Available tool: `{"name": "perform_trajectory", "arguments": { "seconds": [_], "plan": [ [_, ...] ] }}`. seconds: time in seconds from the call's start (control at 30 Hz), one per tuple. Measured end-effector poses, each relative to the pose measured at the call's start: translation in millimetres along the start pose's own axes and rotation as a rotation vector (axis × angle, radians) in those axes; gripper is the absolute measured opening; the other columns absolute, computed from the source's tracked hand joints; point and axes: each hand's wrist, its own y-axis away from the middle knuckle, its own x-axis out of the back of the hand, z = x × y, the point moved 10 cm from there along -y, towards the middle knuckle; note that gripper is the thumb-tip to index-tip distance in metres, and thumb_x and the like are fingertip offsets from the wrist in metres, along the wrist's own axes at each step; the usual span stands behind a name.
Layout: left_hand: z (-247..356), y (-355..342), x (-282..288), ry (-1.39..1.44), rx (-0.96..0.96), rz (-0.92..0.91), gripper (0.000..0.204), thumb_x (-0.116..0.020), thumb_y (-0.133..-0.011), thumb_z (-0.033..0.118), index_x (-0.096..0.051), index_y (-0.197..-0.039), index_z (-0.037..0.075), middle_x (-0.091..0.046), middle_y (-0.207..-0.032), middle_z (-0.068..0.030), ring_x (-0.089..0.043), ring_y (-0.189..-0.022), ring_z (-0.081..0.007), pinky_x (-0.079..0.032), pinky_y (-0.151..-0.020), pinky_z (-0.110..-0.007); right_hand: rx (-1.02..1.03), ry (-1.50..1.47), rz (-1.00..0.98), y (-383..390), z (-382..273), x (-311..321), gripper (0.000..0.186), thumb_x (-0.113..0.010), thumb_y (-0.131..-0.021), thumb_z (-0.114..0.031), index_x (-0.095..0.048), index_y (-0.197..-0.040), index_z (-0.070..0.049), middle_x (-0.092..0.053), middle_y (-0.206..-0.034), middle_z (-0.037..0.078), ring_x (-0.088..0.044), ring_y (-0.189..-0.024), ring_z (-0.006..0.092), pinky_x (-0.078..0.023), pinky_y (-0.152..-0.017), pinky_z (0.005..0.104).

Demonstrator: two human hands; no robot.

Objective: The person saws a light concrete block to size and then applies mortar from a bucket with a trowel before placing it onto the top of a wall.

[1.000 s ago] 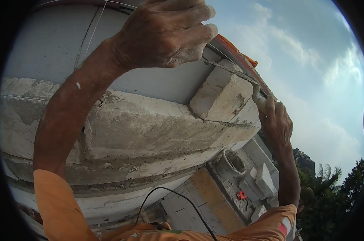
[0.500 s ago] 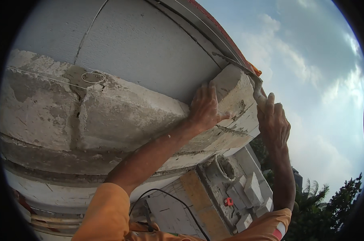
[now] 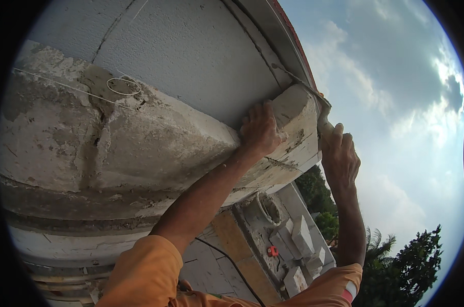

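My right hand (image 3: 340, 161) is raised at the right and wrapped round the handle of a trowel (image 3: 324, 120). The trowel's thin blade reaches up and left, along the top end of a pale block (image 3: 295, 110) at the wall's corner. Against the block's left end rests my left hand (image 3: 262, 130), its fingers bent over the top edge and its thumb at the front face. Some of those fingertips are hidden. Left of this hand runs a rough, mortar-stained ledge (image 3: 165, 138), below a grey panel wall (image 3: 186, 51).
A white string (image 3: 124, 86) loops over the ledge at the left. Far below are a round mortar-caked bucket (image 3: 269, 209), several pale blocks (image 3: 302, 238), a red tape measure (image 3: 272, 251) and a black cable (image 3: 232, 263). Trees (image 3: 411, 261) stand beyond the edge at the lower right.
The view has shifted a little. My left fingers, straighter before, now bend more over the block's edge. The trowel stays in my right hand by the block's top end.
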Motion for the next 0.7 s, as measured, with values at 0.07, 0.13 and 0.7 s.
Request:
{"name": "perform_trajectory", "arguments": {
  "seconds": [0.07,0.13,0.7],
  "plan": [
    [-0.8,1.3,3.3,0.009,0.004,0.016,0.096,-0.088,-0.068,0.036,-0.033,-0.137,-0.002,-0.047,-0.127,-0.023,-0.046,-0.123,-0.0432,-0.037,-0.103,-0.055,0.035,-0.028,0.055,-4.4,-14.7,10.4,0.049,-0.074,-0.087,-0.016,-0.051,-0.126,0.0,-0.056,-0.085,0.012,-0.064,-0.068,0.0268,-0.053,-0.049,0.0386],
    [0.5,1.1,3.4,0.03,0.002,0.029,0.095,-0.088,-0.069,0.035,-0.033,-0.137,-0.001,-0.047,-0.127,-0.023,-0.045,-0.124,-0.0431,-0.036,-0.103,-0.055,0.115,-0.104,0.18,-6.5,-28.1,27.2,0.051,-0.076,-0.085,-0.014,-0.05,-0.127,0.0,-0.057,-0.084,0.013,-0.063,-0.065,0.0275,-0.052,-0.049,0.0389],
    [-2.9,0.4,-1.7,0.041,0.074,-0.029,0.099,-0.088,-0.069,0.035,-0.032,-0.142,-0.002,-0.045,-0.133,-0.0238,-0.043,-0.128,-0.0418,-0.034,-0.106,-0.053,0.057,-0.136,0.137,-3.8,-27.5,25.6,0.049,-0.076,-0.085,-0.015,-0.05,-0.123,0.002,-0.058,-0.084,0.013,-0.064,-0.064,0.0289,-0.051,-0.046,0.0392]
  ]
}}
